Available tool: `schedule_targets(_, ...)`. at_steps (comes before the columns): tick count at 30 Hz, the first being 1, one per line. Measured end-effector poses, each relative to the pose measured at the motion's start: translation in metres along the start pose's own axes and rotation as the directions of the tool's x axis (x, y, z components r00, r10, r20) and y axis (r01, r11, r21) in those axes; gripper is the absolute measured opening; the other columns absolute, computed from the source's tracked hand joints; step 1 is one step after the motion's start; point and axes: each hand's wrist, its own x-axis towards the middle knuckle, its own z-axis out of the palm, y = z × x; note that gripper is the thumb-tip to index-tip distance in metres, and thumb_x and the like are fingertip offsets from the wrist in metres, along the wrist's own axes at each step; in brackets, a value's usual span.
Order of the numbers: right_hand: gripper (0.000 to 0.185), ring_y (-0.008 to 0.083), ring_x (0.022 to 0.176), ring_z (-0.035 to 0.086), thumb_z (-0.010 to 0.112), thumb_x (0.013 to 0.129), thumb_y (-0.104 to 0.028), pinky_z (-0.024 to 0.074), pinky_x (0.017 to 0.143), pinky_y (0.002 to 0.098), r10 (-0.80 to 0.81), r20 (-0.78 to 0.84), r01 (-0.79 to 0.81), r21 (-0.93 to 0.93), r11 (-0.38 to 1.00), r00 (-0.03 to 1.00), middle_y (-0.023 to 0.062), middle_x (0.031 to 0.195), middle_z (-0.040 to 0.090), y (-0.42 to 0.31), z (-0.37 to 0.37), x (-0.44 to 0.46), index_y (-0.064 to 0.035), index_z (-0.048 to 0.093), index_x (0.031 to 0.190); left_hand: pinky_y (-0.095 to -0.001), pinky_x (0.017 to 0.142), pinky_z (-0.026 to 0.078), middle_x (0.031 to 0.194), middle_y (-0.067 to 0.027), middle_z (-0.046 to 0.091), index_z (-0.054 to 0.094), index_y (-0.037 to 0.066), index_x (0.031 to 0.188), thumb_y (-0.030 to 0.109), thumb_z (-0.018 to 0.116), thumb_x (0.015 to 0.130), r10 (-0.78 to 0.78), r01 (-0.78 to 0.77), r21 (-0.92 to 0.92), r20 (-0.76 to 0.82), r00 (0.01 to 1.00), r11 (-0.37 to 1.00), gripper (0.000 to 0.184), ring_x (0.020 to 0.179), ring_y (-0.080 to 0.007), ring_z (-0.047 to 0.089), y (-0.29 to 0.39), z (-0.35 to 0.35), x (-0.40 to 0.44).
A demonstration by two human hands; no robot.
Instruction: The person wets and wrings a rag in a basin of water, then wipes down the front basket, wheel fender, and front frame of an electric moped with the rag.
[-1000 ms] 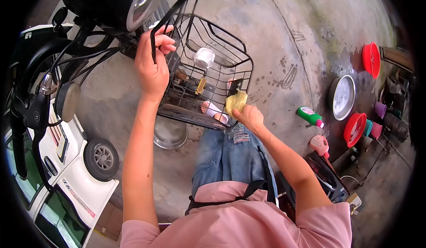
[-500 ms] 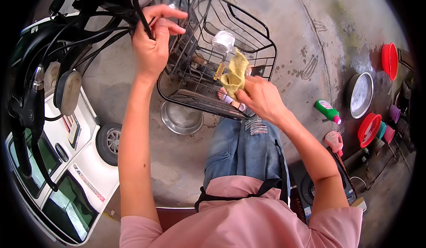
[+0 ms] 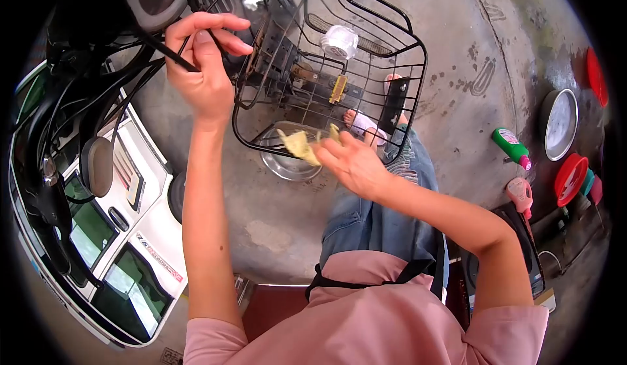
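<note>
My left hand (image 3: pixel 206 71) is closed around a black cable (image 3: pixel 166 50) beside the handlebar, with its fingertips pointing toward a black wire basket (image 3: pixel 413 71). A crumpled yellow cloth (image 3: pixel 300 148) is gripped in my right hand (image 3: pixel 356 164). The cloth lies over the basket's near rim, toward its left corner. A white rounded piece with a dotted face (image 3: pixel 339 42) shows among the basket wires. Below it is a small yellow strip (image 3: pixel 338 89). Whether these two are inside the basket or behind its wires, I cannot tell.
A metal basin (image 3: pixel 290 168) sits on the floor below the basket. A white vehicle (image 3: pixel 140 228) stands at left. To the right are a green bottle (image 3: pixel 509 146), a pink jug (image 3: pixel 520 195), a large metal basin (image 3: pixel 560 125) and a red basin (image 3: pixel 571 179).
My right hand has moved the cloth left and down, from over the basket's middle to its near rim. The left hand stays on the cable. The whole view has shifted.
</note>
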Motion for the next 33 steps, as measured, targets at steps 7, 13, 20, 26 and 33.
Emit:
schedule_targets(7, 0.022, 0.0266, 0.082, 0.049, 0.057, 0.077, -0.015, 0.0435, 0.073, 0.038, 0.069, 0.304, -0.105, 0.102, 0.989, 0.95, 0.0074, 0.095, 0.051, 0.078, -0.061, -0.108, -0.0088, 0.053, 0.098, -0.0254, 0.057, 0.048, 0.088, -0.0241, 0.061, 0.041, 0.001, 0.103, -0.001, 0.031, 0.09, 0.025, -0.025, -0.006, -0.005, 1.0, 1.0, 0.016, 0.054, -0.0172, 0.056, -0.002, -0.001, -0.001)
schedule_targets(13, 0.023, 0.0304, 0.088, 0.051, 0.059, 0.081, -0.018, 0.0437, 0.076, 0.0415, 0.238, 0.004, -0.22, 0.399, 0.89, 0.971, 0.0106, 0.097, 0.051, 0.069, -0.037, -0.019, -0.0052, 0.054, 0.1, -0.0285, 0.062, 0.049, 0.092, -0.03, 0.058, 0.038, 0.003, 0.108, -0.003, 0.031, 0.089, 0.075, -0.074, -0.008, 0.043, 0.996, 0.997, 0.021, 0.054, -0.019, 0.054, -0.006, -0.007, 0.0)
schedule_targets(20, 0.02, 0.028, 0.085, 0.052, 0.06, 0.078, -0.015, 0.0453, 0.072, 0.0391, -0.239, -0.046, 0.224, 0.558, 0.799, 0.97, 0.0064, 0.095, 0.052, 0.049, 0.039, 0.081, -0.0089, 0.05, 0.095, -0.028, 0.06, 0.047, 0.095, -0.0286, 0.058, 0.041, 0.005, 0.11, -0.004, 0.029, 0.09, 0.089, -0.088, -0.01, 0.109, 0.99, 0.996, 0.024, 0.059, -0.0175, 0.052, -0.007, -0.012, 0.001)
schedule_targets(26, 0.02, 0.0285, 0.083, 0.057, 0.057, 0.081, -0.02, 0.046, 0.07, 0.0404, -0.264, 0.172, 0.16, 0.458, 0.874, 0.949, 0.0063, 0.09, 0.055, 0.067, 0.04, 0.063, -0.0121, 0.05, 0.097, -0.028, 0.059, 0.046, 0.096, -0.0296, 0.057, 0.04, 0.005, 0.109, -0.004, 0.028, 0.09, 0.071, -0.065, -0.051, 0.122, 0.99, 0.997, 0.024, 0.059, -0.0176, 0.051, -0.005, -0.012, 0.0)
schedule_targets(33, 0.026, 0.0278, 0.075, 0.062, 0.061, 0.076, -0.03, 0.0469, 0.065, 0.0416, 0.085, 0.752, -0.157, 0.025, 0.987, 0.654, 0.0089, 0.081, 0.06, 0.091, -0.006, 0.01, -0.0138, 0.053, 0.096, -0.0243, 0.052, 0.047, 0.09, -0.0318, 0.058, 0.038, 0.001, 0.109, -0.001, 0.031, 0.091, 0.092, -0.091, -0.014, 0.069, 0.993, 0.996, 0.019, 0.05, -0.0179, 0.053, -0.007, -0.008, 0.003)
